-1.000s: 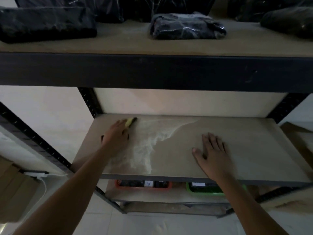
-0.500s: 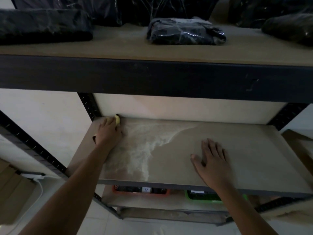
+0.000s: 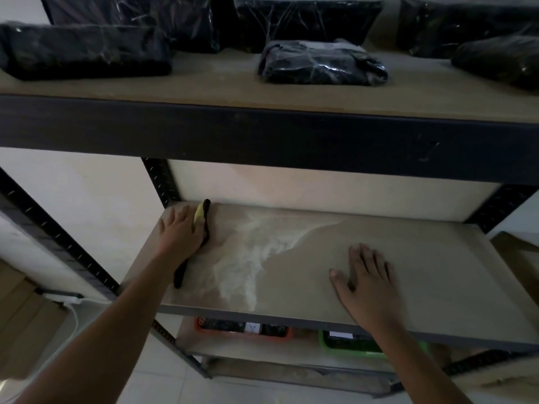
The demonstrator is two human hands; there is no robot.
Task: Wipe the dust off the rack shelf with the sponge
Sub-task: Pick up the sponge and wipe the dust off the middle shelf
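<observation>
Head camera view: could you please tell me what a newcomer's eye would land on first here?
Most striking is the pale dust patch spread across the left-centre of the middle rack shelf. Just left of it, the left hand presses a yellow sponge down near the back-left corner, while the right hand lies flat on the board to the right. Above, black plastic-wrapped bundles sit on the upper shelf.

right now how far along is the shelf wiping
Early to midway. Done: the right half of the rack shelf, where the right hand lies flat, looks free of dust. In hand: the left hand presses the sponge at the back-left corner. Left: a pale dust patch across the middle-left, reaching the front edge.
</observation>
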